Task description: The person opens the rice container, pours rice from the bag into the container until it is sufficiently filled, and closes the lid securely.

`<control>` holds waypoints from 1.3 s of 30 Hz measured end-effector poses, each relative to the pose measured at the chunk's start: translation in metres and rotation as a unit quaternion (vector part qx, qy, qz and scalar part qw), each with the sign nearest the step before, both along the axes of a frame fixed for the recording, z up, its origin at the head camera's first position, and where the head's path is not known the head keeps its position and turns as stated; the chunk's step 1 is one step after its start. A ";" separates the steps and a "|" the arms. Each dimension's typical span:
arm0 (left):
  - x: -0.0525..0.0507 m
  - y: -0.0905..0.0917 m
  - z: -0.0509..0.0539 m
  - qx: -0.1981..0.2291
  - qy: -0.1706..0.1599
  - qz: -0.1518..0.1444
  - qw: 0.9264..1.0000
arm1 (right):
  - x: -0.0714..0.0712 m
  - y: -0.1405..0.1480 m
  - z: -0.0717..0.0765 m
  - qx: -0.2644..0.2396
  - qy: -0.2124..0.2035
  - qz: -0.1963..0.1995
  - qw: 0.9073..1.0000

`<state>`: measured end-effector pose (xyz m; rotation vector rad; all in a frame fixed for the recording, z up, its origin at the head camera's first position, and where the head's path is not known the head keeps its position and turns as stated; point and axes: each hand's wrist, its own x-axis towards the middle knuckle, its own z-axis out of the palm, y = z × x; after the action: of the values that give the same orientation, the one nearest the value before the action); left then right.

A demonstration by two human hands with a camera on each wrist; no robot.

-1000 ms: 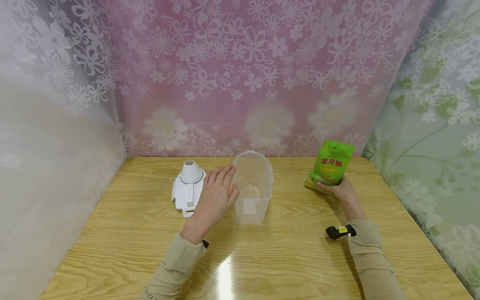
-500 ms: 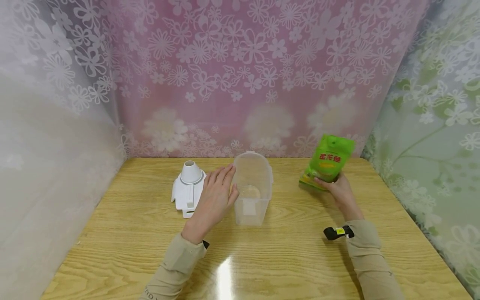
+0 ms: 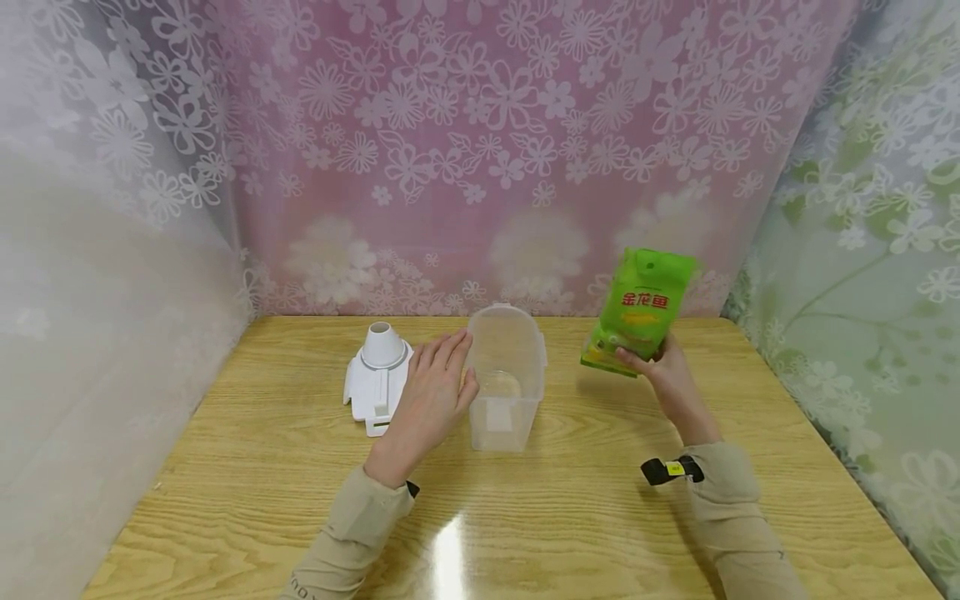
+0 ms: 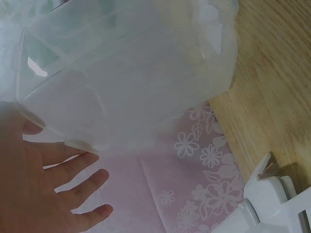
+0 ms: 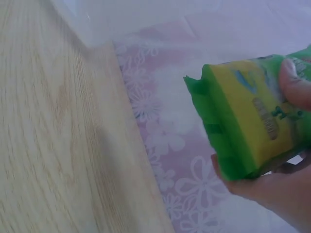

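Your right hand [image 3: 673,385] grips a green packet [image 3: 647,292] near its lower end, thumb across the front. The packet is held above the desk [image 3: 585,517], its top leaning to the right, and its printed front shows in the head view. Your left hand [image 3: 427,396] lies with its fingers extended and slightly spread, touching the left side of the translucent container [image 3: 498,421] near the rim. That container stands on the desk between your hands, well apart from the packet. Just left of your left hand, and partly covered by it, a white part with a cone [image 3: 382,346] lies on the desk. Behind everything hangs a pink floral curtain [image 3: 480,150].
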<state>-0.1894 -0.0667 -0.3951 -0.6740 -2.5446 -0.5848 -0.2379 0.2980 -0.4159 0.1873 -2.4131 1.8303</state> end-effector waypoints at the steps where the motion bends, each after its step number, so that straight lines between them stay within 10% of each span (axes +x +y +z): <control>1: 0.000 0.000 0.000 0.001 -0.001 0.000 1.000 | 0.001 -0.002 0.001 -0.008 0.009 0.007 1.000; 11: 0.000 0.001 0.000 0.001 0.000 0.003 1.000 | 0.011 -0.023 -0.002 -0.106 0.058 0.059 0.991; 25: -0.001 0.001 -0.001 -0.004 0.018 0.000 1.000 | 0.017 -0.033 0.004 -0.080 0.086 0.147 0.982; 39: 0.000 0.001 0.001 0.002 0.014 0.000 1.000 | 0.020 -0.037 0.001 -0.104 0.133 0.132 0.977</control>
<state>-0.1898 -0.0658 -0.3946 -0.6773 -2.5162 -0.5753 -0.2178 0.2611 -0.4146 0.7129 -2.0807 1.9989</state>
